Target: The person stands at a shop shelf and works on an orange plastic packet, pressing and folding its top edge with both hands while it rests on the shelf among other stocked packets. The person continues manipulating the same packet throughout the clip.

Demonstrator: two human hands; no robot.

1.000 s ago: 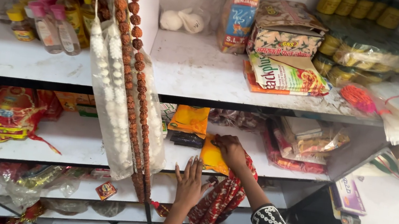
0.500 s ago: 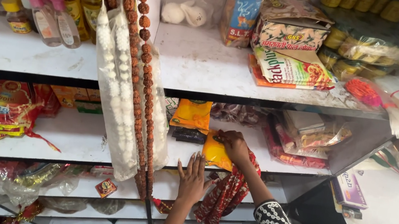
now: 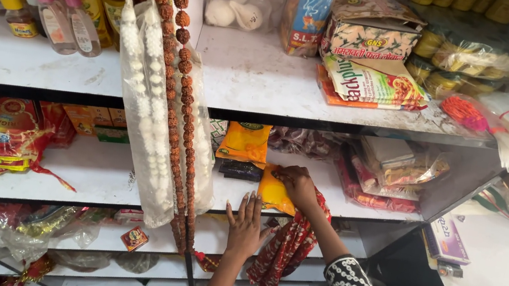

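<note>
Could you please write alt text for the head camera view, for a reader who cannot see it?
A person's right hand grips a yellow packet on the middle shelf of a white shop rack, while the left hand rests flat on the shelf edge. Red patterned cloth hangs below, and brown and white bead garlands dangle at left.

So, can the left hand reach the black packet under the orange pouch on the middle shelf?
Probably yes. The left hand rests at the shelf edge just below the black packet, with open shelf between; the hanging bead strings stay to its side.
</note>
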